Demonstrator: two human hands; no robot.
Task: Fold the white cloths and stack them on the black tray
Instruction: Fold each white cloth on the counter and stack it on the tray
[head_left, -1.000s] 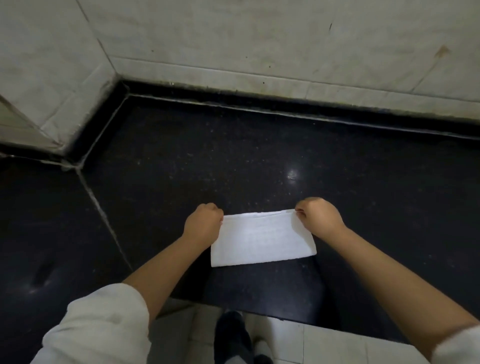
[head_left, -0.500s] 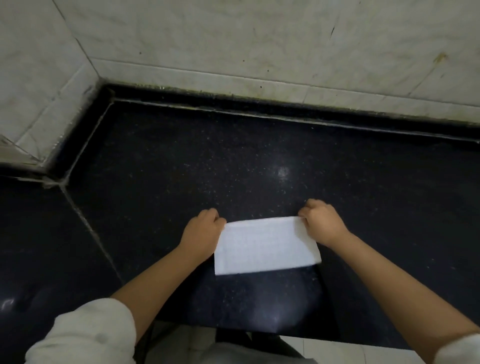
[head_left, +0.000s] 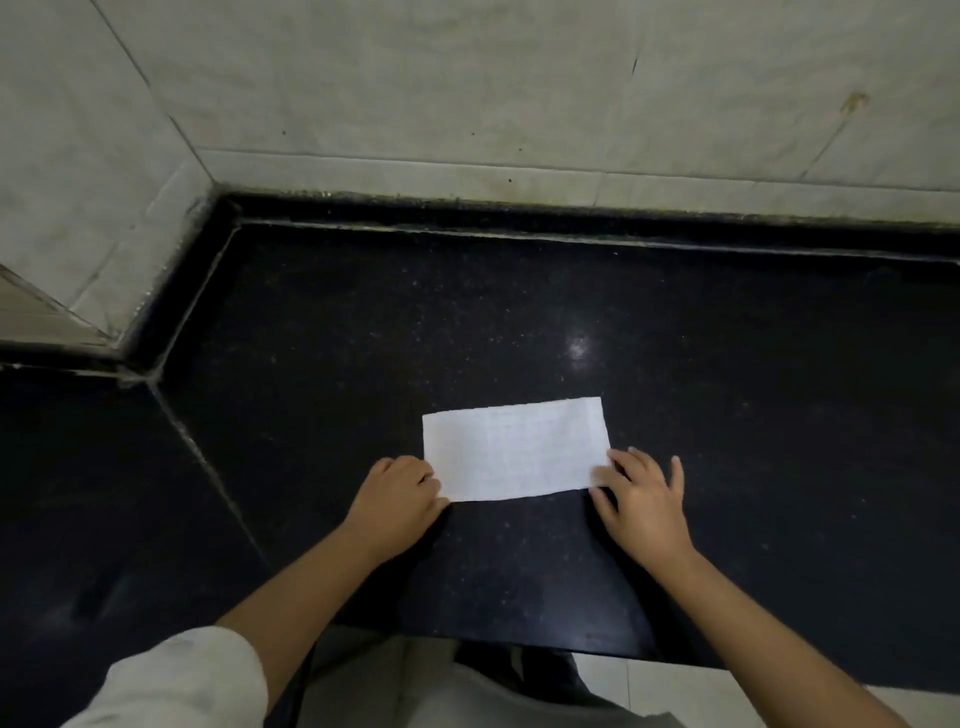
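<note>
White cloth (head_left: 514, 449) lies flat on the black counter (head_left: 363, 332), folded into a rectangle, long edges running left-right, slightly skewed. My left hand (head_left: 400, 499) sits at its near-left corner, fingers curled in, knuckles touching the cloth edge; cannot tell if it pinches the corner or just rests against it. My right hand (head_left: 641, 499) is at the near-right corner, fingers spread wide and flat, fingertips (head_left: 618, 457) overlapping the corner, nothing gripped. Far edge and both far corners of the cloth are free. Counter is bare all around: wide open dark surface beyond the cloth up to the back wall (head_left: 519, 104), more room to the right. A seam (head_left: 208, 467) runs diagonally across the counter left of my left hand. Counter's near edge is just below my forearms, pale floor tiles (head_left: 675, 686) under it. No tray in view. White sleeve (head_left: 182, 680) on my left arm.
</note>
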